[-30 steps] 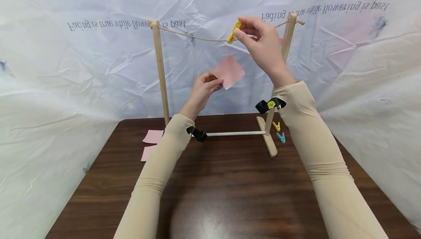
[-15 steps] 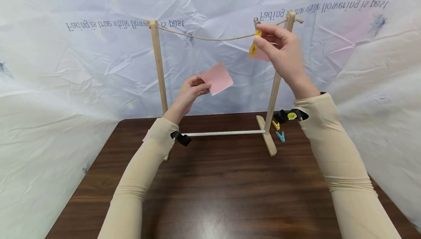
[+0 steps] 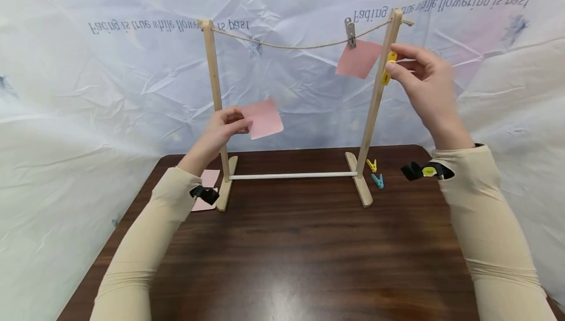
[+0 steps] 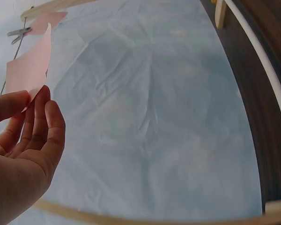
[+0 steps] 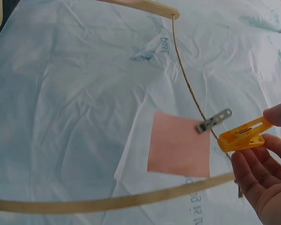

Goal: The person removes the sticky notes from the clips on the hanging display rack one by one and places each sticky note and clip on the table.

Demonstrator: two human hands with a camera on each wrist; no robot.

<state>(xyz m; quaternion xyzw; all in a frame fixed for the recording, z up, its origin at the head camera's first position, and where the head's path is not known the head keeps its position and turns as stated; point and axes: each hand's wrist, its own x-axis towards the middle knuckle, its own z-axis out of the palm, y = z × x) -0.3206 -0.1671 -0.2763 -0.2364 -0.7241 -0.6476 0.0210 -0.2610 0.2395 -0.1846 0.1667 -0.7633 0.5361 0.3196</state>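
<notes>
My left hand (image 3: 224, 127) pinches a pink square of paper (image 3: 264, 119) by its left edge, in front of the left post and below the rope (image 3: 282, 46). The same paper (image 4: 32, 68) bends slightly between thumb and fingers in the left wrist view. At the right post, my right hand (image 3: 425, 83) holds a yellow clothespin (image 3: 389, 68) between thumb and fingers. In the right wrist view this yellow clothespin (image 5: 243, 135) overlaps the rope. Another pink paper (image 3: 359, 60) hangs from the rope's right part under a grey clothespin (image 3: 350, 32).
Two wooden posts (image 3: 375, 107) on flat feet carry the rope, joined low down by a white rod (image 3: 291, 175). A yellow clothespin (image 3: 372, 165) and a blue clothespin (image 3: 377, 180) lie right of the stand. Pink papers (image 3: 209, 177) lie at its left. A printed sheet hangs behind.
My right hand has moved right and down from the rope's middle with the yellow clothespin, uncovering the hanging paper. My left hand has moved left and lower, still holding its pink paper.
</notes>
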